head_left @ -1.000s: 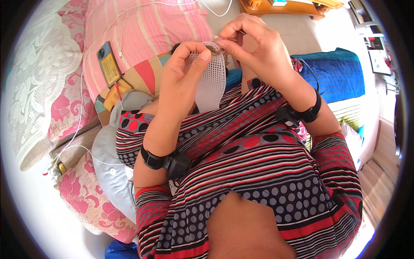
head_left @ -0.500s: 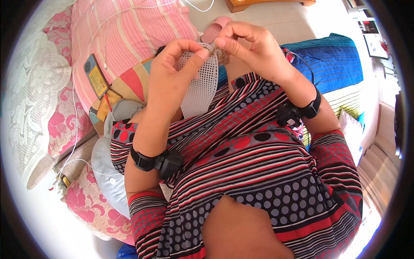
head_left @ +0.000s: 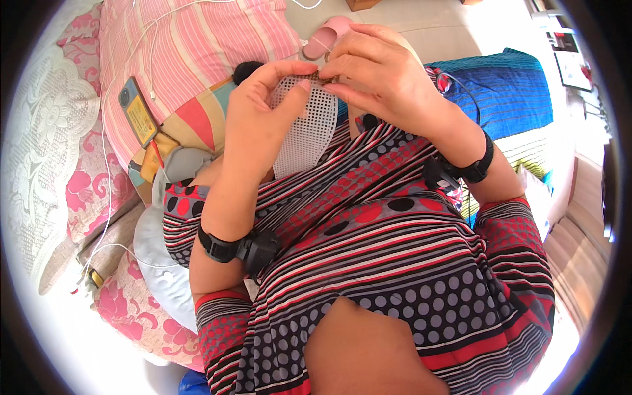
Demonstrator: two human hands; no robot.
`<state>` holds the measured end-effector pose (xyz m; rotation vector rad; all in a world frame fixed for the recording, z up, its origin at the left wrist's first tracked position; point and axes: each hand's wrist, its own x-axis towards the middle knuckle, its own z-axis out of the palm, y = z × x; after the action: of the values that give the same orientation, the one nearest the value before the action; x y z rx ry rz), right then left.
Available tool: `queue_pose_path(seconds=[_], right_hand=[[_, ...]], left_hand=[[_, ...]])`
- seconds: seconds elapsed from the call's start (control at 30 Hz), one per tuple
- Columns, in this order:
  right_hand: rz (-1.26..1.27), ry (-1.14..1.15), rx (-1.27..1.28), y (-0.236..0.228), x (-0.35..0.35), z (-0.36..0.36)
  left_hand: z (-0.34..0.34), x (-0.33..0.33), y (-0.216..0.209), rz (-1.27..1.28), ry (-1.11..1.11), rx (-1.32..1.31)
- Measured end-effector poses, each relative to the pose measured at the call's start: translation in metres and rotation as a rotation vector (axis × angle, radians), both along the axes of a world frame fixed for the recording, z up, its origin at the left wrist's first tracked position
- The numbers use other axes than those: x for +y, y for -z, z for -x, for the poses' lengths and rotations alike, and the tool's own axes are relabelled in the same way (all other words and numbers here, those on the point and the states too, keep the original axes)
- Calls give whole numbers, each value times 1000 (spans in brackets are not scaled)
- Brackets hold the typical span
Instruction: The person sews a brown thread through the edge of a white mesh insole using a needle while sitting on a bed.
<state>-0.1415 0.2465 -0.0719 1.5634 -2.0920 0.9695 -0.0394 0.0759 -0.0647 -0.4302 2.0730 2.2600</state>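
Between my hands, above my lap, is a white plastic mesh sheet [head_left: 304,135] with a rounded outline and small square holes. My left hand [head_left: 258,118] pinches its upper edge between thumb and forefinger. Along that edge runs a narrow brown strip, perhaps yarn [head_left: 321,79]. My right hand [head_left: 385,76] is closed at this strip, its thumb and fingertips pressed together by the mesh's upper right corner. Whether those fingers hold yarn, a needle or both is too small to tell. A dark, rounded thing [head_left: 247,71] shows just behind my left fingers.
To the left lie a pink striped cushion [head_left: 197,46], a phone [head_left: 137,112] with a yellow screen or back, and white cables [head_left: 108,171]. A pink slipper [head_left: 326,38] is on the floor ahead. Blue fabric [head_left: 494,95] spreads to the right.
My right hand has turned and come down, bringing its fingers against the mesh's upper edge. The left hand keeps its pinch, and the mesh has shifted slightly. More of the dark rounded thing shows.
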Motion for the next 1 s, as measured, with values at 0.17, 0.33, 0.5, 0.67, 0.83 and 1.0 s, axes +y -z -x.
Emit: queue_pose_path(seconds=[0.17,0.33,0.5,0.67,0.83,1.0], right_hand=[[-165,-12,184,-3,-6,-2],[-134,-17,-198,-10,-8,-10],[-41,77,-891,-2,-8,-5],[-76,12,-395,5,-6,2],[-67,-69,14,2,-14,-4],[-134,-70,86,-5,-13,-5]], left_hand=[[-2,0,1,10,26,80],[-2,-6,4,32,83,69],[-2,-12,7,69,31,36],[-1,-12,7,-19,7,23],[-2,-10,9,-41,-22,24],[-2,-12,11,10,10,25]])
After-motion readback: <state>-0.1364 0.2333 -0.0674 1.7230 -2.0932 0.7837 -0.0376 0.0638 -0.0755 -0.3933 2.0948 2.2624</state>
